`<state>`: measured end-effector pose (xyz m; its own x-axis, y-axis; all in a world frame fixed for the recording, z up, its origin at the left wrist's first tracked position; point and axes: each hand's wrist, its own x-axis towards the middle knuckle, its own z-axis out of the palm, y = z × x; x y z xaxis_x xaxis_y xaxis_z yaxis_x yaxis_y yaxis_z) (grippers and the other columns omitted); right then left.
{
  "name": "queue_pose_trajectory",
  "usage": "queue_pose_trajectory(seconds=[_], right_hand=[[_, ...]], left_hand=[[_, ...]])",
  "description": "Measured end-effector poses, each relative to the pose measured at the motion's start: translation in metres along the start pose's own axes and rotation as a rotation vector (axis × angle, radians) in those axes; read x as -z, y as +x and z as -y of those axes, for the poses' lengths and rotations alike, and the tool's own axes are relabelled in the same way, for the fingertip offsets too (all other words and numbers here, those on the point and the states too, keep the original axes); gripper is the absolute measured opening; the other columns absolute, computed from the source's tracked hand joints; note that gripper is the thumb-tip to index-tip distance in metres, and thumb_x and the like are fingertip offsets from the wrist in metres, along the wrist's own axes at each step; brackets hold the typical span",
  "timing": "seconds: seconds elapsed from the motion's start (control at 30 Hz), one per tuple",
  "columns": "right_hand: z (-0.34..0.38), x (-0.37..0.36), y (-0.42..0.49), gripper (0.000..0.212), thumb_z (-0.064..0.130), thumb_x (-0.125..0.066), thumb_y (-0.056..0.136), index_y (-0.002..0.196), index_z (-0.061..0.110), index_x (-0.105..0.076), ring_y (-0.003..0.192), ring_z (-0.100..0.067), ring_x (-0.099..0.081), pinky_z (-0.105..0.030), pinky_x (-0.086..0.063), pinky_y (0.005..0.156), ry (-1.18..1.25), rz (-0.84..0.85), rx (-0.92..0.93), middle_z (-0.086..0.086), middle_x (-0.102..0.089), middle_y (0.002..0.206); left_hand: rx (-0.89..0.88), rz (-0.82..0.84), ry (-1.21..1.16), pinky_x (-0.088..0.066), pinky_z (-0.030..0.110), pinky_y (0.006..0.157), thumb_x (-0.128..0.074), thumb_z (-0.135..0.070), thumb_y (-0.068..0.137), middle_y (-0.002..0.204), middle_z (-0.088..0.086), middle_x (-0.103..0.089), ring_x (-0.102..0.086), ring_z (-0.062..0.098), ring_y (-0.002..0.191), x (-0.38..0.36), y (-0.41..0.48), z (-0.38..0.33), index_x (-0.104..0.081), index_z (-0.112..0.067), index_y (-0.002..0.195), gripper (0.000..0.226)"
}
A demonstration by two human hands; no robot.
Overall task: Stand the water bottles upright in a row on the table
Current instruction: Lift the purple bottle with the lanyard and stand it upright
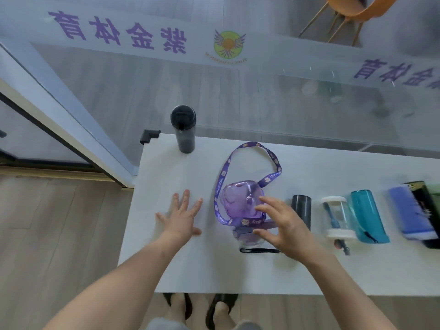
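Observation:
A black bottle (183,128) stands upright at the far left corner of the white table (181,263). A purple see-through bottle (240,206) with a purple lanyard (252,148) lies on its side in the middle. My right hand (283,225) hovers over its right side, fingers spread, touching or nearly touching it. My left hand (183,215) is open above the table, left of the purple bottle. To the right lie a dark grey bottle (302,208), a clear bottle with white ends (337,217), a teal bottle (367,215), a blue bottle (409,213) and a black one (426,210).
A glass wall with purple lettering (119,29) runs right behind the table's far edge. A black corner guard (148,135) sits on the far left corner. A thin black strap (259,250) lies near my right wrist. My feet (200,308) stand at the near edge. An orange chair (352,13) shows beyond the glass.

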<state>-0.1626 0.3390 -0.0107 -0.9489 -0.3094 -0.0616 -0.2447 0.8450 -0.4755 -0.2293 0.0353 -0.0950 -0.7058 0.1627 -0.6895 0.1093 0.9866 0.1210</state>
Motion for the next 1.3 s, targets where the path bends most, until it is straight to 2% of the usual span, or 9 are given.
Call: queue_pose_trajectory(seconds=[0.07, 0.13, 0.27, 0.43, 0.57, 0.7, 0.83, 1.07, 1.3], right_hand=[[-0.016, -0.002, -0.009, 0.055, 0.048, -0.074, 0.086, 0.133, 0.023, -0.060, 0.134, -0.019, -0.052, -0.038, -0.046, 0.109, 0.005, 0.044, 0.023, 0.001, -0.052, 0.148], [-0.026, -0.004, -0.013, 0.048, 0.036, -0.075, 0.089, 0.133, 0.023, -0.060, 0.126, -0.018, -0.058, -0.041, -0.050, 0.102, 0.051, 0.035, 0.041, 0.002, -0.056, 0.143], [-0.031, -0.003, -0.004, 0.034, 0.019, -0.075, 0.092, 0.124, 0.022, -0.064, 0.097, -0.014, -0.069, -0.035, -0.056, 0.088, 0.131, 0.011, 0.142, 0.006, -0.067, 0.124], [-0.027, 0.009, 0.019, 0.022, 0.016, -0.070, 0.095, 0.117, 0.017, -0.072, 0.092, -0.018, -0.069, -0.033, -0.056, 0.085, 0.073, -0.030, 0.314, 0.004, -0.075, 0.113], [-0.018, 0.032, 0.052, 0.020, 0.031, -0.055, 0.103, 0.119, 0.029, -0.067, 0.086, -0.020, -0.065, -0.034, -0.054, 0.080, 0.159, 0.018, 0.204, 0.000, -0.073, 0.099], [-0.009, 0.058, 0.095, 0.019, 0.017, -0.064, 0.100, 0.119, 0.019, -0.068, 0.092, -0.012, -0.069, -0.027, -0.054, 0.087, 0.251, 0.126, 0.101, 0.004, -0.076, 0.103], [-0.017, 0.080, 0.132, 0.019, 0.017, -0.063, 0.101, 0.115, 0.028, -0.065, 0.087, -0.006, -0.069, -0.025, -0.052, 0.086, 0.292, 0.212, -0.034, 0.011, -0.076, 0.094], [-0.019, 0.105, 0.138, 0.020, 0.021, -0.063, 0.101, 0.115, 0.035, -0.064, 0.088, -0.008, -0.069, -0.028, -0.053, 0.085, 0.279, 0.295, -0.137, 0.010, -0.076, 0.089], [-0.014, 0.118, 0.154, 0.018, 0.028, -0.063, 0.101, 0.115, 0.039, -0.061, 0.091, -0.009, -0.069, -0.030, -0.052, 0.083, 0.123, 0.533, -0.176, 0.013, -0.076, 0.091]], left_hand=[[0.008, -0.007, -0.009, -0.024, 0.080, 0.106, -0.072, -0.055, 0.088, 0.165, -0.007, 0.032, 0.026, 0.028, 0.153, -0.002, 0.002, 0.002, 0.007, -0.054, 0.157, 0.105], [0.014, -0.014, -0.008, -0.025, 0.080, 0.105, -0.072, -0.055, 0.088, 0.166, -0.007, 0.031, 0.026, 0.027, 0.153, -0.002, 0.002, 0.002, 0.007, -0.055, 0.156, 0.105], [0.032, -0.021, 0.008, -0.027, 0.078, 0.105, -0.073, -0.058, 0.086, 0.166, -0.009, 0.030, 0.024, 0.026, 0.154, -0.003, 0.003, 0.001, 0.007, -0.057, 0.155, 0.106], [0.038, -0.016, -0.007, -0.025, 0.078, 0.107, -0.074, -0.057, 0.085, 0.165, -0.010, 0.031, 0.024, 0.025, 0.154, -0.002, 0.003, 0.002, 0.005, -0.057, 0.156, 0.106], [0.036, -0.022, -0.010, -0.025, 0.077, 0.108, -0.074, -0.058, 0.085, 0.166, -0.011, 0.030, 0.024, 0.024, 0.154, -0.001, 0.001, 0.002, 0.004, -0.058, 0.155, 0.106], [0.027, -0.013, -0.021, -0.023, 0.077, 0.108, -0.074, -0.056, 0.086, 0.166, -0.011, 0.030, 0.025, 0.024, 0.154, 0.000, 0.001, 0.003, 0.005, -0.059, 0.155, 0.105], [0.020, 0.006, -0.029, -0.022, 0.078, 0.109, -0.073, -0.055, 0.087, 0.165, -0.011, 0.032, 0.027, 0.023, 0.153, 0.002, 0.001, 0.004, 0.006, -0.059, 0.155, 0.104], [0.023, 0.028, -0.010, -0.023, 0.078, 0.108, -0.073, -0.055, 0.087, 0.163, -0.010, 0.035, 0.028, 0.024, 0.152, 0.004, 0.002, 0.003, 0.009, -0.059, 0.154, 0.105], [0.017, 0.022, -0.023, -0.021, 0.078, 0.108, -0.073, -0.054, 0.088, 0.164, -0.010, 0.035, 0.029, 0.025, 0.152, 0.004, 0.001, 0.003, 0.008, -0.057, 0.155, 0.105]])
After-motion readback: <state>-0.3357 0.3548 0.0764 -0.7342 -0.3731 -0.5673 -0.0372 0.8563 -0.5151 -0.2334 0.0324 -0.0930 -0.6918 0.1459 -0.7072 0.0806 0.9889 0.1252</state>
